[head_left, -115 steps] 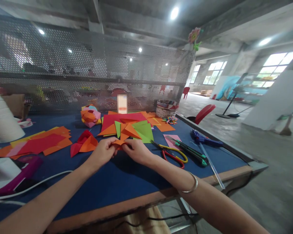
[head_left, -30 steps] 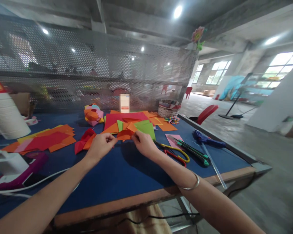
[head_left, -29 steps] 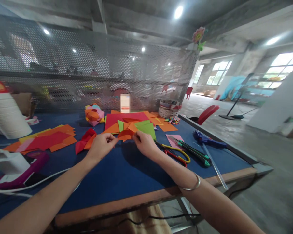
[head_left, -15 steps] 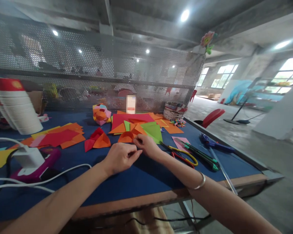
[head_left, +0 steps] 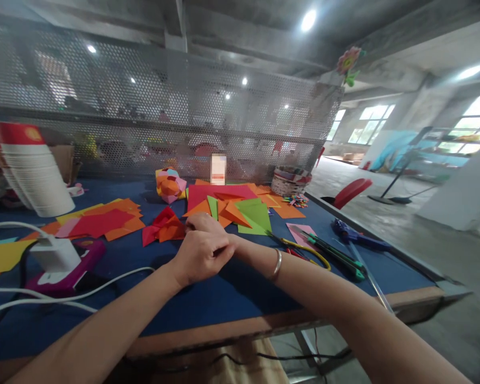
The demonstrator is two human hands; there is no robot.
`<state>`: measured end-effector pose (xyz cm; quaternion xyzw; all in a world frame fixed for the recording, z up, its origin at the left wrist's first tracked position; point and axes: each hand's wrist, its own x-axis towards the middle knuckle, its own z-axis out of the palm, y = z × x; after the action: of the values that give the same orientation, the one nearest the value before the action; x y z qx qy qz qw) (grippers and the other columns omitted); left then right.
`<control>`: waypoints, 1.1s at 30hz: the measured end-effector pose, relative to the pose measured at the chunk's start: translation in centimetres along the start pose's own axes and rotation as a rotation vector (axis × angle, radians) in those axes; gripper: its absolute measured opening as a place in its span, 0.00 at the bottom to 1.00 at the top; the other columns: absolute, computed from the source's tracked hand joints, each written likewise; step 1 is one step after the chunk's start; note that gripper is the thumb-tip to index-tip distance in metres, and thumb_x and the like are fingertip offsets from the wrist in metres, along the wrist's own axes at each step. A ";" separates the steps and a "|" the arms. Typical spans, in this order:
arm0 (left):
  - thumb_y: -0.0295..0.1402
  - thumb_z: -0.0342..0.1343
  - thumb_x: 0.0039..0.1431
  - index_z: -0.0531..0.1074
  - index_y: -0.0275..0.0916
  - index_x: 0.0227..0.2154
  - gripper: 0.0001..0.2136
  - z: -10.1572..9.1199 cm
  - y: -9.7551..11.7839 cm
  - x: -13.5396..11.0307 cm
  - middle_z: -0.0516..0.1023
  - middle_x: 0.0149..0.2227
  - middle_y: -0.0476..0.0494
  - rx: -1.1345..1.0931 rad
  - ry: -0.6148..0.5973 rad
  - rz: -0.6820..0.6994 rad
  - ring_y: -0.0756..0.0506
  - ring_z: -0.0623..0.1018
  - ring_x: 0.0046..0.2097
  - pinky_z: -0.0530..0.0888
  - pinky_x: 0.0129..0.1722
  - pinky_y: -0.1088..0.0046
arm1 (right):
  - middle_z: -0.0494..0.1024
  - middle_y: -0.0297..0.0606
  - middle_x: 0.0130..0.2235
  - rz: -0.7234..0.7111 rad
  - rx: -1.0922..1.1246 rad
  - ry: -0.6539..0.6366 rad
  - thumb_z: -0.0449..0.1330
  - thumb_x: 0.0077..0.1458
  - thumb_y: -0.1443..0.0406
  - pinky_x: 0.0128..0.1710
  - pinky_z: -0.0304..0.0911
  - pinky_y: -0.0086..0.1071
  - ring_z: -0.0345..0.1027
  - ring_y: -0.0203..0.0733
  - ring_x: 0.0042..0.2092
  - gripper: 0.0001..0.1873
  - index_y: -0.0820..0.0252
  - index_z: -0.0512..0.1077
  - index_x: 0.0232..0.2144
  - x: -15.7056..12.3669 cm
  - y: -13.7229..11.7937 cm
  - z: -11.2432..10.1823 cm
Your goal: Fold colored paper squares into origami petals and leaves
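Note:
My left hand (head_left: pixel 202 255) hovers low over the blue table (head_left: pixel 208 298) with its fingers curled in; nothing shows in them. My right hand (head_left: pixel 200 220), with a bangle on the wrist, reaches across behind the left hand. It rests at the edge of a small heap of folded red and orange paper pieces (head_left: pixel 162 228). Its fingertips are hidden behind my left hand, so its grip is unclear. A loose pile of orange, red and green paper sheets (head_left: pixel 240 210) lies just beyond both hands.
Scissors (head_left: pixel 304 250), a green utility knife (head_left: pixel 332 256) and a blue glue gun (head_left: pixel 352 234) lie to the right. At the left are a purple glue gun (head_left: pixel 70 266) with white cables, orange and red sheets (head_left: pixel 104 221) and stacked paper cups (head_left: pixel 34 176). A perforated metal screen (head_left: pixel 144 106) closes the back.
My right hand has carried the orange folded piece leftward to the red and orange heap, crossing behind my left hand. My left hand let go and drew back. The view shifted left.

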<state>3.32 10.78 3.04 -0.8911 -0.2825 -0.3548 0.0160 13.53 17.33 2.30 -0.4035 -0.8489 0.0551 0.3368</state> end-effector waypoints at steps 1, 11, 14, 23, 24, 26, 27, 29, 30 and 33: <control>0.43 0.56 0.67 0.72 0.37 0.47 0.14 0.0 -0.1 0.0 0.77 0.45 0.44 0.002 0.002 0.003 0.49 0.78 0.42 0.78 0.42 0.67 | 0.76 0.42 0.54 -0.008 -0.014 -0.011 0.60 0.68 0.58 0.50 0.72 0.43 0.74 0.44 0.50 0.13 0.56 0.74 0.51 0.1 -0.2 0.2; 0.43 0.56 0.67 0.72 0.37 0.48 0.15 -0.3 -0.4 0.2 0.77 0.45 0.44 0.010 0.006 -0.041 0.49 0.78 0.42 0.79 0.42 0.66 | 0.77 0.41 0.52 -0.015 -0.077 -0.190 0.61 0.68 0.58 0.49 0.73 0.43 0.74 0.44 0.49 0.14 0.59 0.74 0.51 2.8 -1.2 -0.2; 0.43 0.56 0.67 0.72 0.37 0.47 0.14 -0.4 -0.2 0.4 0.77 0.44 0.44 -0.014 -0.005 -0.060 0.50 0.78 0.41 0.78 0.42 0.67 | 0.76 0.42 0.53 0.032 -0.103 -0.185 0.61 0.68 0.58 0.49 0.73 0.43 0.74 0.44 0.49 0.14 0.58 0.74 0.51 2.2 -0.3 -2.2; 0.44 0.56 0.67 0.72 0.37 0.47 0.16 -0.5 0.2 0.9 0.77 0.44 0.44 -0.106 -0.037 -0.163 0.49 0.78 0.41 0.78 0.42 0.67 | 0.74 0.44 0.57 0.383 -0.307 -0.053 0.62 0.67 0.58 0.52 0.71 0.48 0.72 0.48 0.53 0.18 0.59 0.71 0.55 -3.7 5.3 -9.2; 0.44 0.56 0.67 0.72 0.37 0.47 0.16 -0.5 0.2 0.9 0.77 0.44 0.44 -0.116 -0.040 -0.179 0.49 0.78 0.41 0.78 0.42 0.67 | 0.74 0.44 0.57 0.405 -0.316 -0.061 0.62 0.67 0.58 0.52 0.71 0.48 0.73 0.48 0.53 0.19 0.59 0.71 0.56 -4.0 5.6 -9.2; 0.44 0.56 0.67 0.72 0.37 0.47 0.16 -0.5 0.2 1.0 0.77 0.44 0.44 -0.142 -0.046 -0.214 0.49 0.78 0.41 0.78 0.41 0.67 | 0.74 0.43 0.56 0.434 -0.322 -0.076 0.62 0.67 0.58 0.52 0.72 0.48 0.73 0.48 0.53 0.19 0.59 0.71 0.56 -4.2 6.0 -9.0; 0.44 0.56 0.67 0.72 0.37 0.47 0.16 -0.6 0.2 1.1 0.77 0.44 0.45 -0.158 -0.048 -0.233 0.49 0.78 0.41 0.78 0.41 0.67 | 0.74 0.43 0.56 0.442 -0.322 -0.081 0.62 0.67 0.58 0.51 0.72 0.48 0.73 0.48 0.52 0.19 0.59 0.71 0.55 -4.2 6.1 -8.7; 0.45 0.56 0.67 0.72 0.37 0.47 0.16 -0.7 0.2 1.1 0.77 0.44 0.45 -0.202 -0.051 -0.276 0.49 0.78 0.41 0.78 0.42 0.67 | 0.74 0.43 0.56 0.449 -0.315 -0.082 0.62 0.67 0.58 0.51 0.72 0.48 0.73 0.48 0.52 0.18 0.59 0.71 0.55 -3.9 6.1 -8.3; 0.45 0.56 0.67 0.72 0.37 0.47 0.16 -0.8 0.2 1.2 0.77 0.44 0.44 -0.229 -0.052 -0.300 0.49 0.78 0.41 0.78 0.42 0.66 | 0.74 0.43 0.56 0.451 -0.310 -0.080 0.62 0.67 0.58 0.51 0.72 0.47 0.73 0.47 0.52 0.18 0.59 0.71 0.55 -3.7 6.1 -8.2; 0.45 0.56 0.66 0.72 0.37 0.48 0.16 -1.0 0.2 1.3 0.77 0.46 0.44 -0.328 -0.044 -0.391 0.48 0.78 0.43 0.78 0.44 0.65 | 0.75 0.43 0.55 0.450 -0.293 -0.068 0.61 0.67 0.58 0.51 0.72 0.45 0.73 0.46 0.51 0.16 0.58 0.72 0.54 -3.4 6.0 -8.2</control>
<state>3.57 11.02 4.62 -0.8178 -0.3883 -0.3728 -0.2036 24.05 17.43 4.61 -0.6244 -0.7476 0.0186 0.2254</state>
